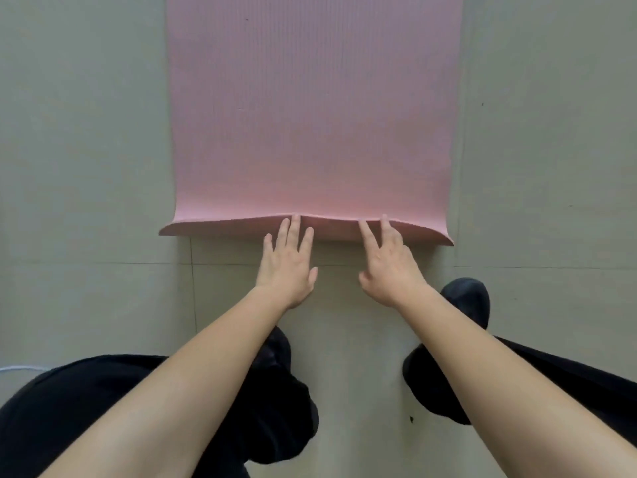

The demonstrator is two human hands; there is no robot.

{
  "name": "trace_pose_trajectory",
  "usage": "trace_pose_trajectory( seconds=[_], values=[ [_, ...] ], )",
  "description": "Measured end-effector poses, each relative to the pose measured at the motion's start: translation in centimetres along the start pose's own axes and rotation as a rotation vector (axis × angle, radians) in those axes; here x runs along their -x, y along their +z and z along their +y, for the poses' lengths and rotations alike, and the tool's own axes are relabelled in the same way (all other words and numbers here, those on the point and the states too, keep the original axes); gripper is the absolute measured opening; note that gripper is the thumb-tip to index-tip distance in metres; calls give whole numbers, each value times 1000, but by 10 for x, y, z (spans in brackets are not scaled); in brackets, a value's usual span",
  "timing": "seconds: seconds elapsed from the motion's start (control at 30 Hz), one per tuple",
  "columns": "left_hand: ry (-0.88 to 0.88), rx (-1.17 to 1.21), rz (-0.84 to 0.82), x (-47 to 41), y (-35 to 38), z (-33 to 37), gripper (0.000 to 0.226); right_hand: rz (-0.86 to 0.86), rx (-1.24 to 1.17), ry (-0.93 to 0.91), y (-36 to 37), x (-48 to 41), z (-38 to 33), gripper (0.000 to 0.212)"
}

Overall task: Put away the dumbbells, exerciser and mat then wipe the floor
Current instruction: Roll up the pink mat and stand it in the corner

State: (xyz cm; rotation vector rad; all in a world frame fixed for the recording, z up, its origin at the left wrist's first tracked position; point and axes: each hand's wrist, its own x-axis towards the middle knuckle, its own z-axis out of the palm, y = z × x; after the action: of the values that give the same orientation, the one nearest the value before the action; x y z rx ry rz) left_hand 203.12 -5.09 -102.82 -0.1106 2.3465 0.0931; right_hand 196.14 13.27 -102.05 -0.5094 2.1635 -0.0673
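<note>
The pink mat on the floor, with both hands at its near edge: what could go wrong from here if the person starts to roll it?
1. The left hand and right hand touch only the middle of the near edge of the mat. Its corners flare out unheld, so a roll may start loose or crooked.
2. The fingers lie straight and grip nothing, so the lifted edge could drop flat again.

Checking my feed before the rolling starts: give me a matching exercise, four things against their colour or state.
1 mat
2 left hand
3 right shoe
4 cable

a white, at the left frame edge
b black, on the floor
c pink, near edge turned over
d fingers straight, on the mat's fold

Pairs: 1-c, 2-d, 3-b, 4-a.
</note>
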Motion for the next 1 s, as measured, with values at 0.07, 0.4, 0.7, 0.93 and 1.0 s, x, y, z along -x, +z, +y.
trace_pose_trajectory(
  seconds=[0.07,0.4,0.7,0.93,1.0],
  values=[
    [17,-83,59,-27,14,-11,91,42,77,-21,7,-34,3,105],
    [155,-98,185,-140,-17,-50,65,225,310,-12,-18,-137,8,77],
    [196,178,-105,-152,-50,-55,68,-190,115,-23,-73,-154,30,48],
    [186,-86,300,-163,-40,-56,75,-22,73,19,-85,-171,30,57],
    [191,19,233,-172,-49,-61,78,110,145,-17,-80,-164,27,72]
  ],
)
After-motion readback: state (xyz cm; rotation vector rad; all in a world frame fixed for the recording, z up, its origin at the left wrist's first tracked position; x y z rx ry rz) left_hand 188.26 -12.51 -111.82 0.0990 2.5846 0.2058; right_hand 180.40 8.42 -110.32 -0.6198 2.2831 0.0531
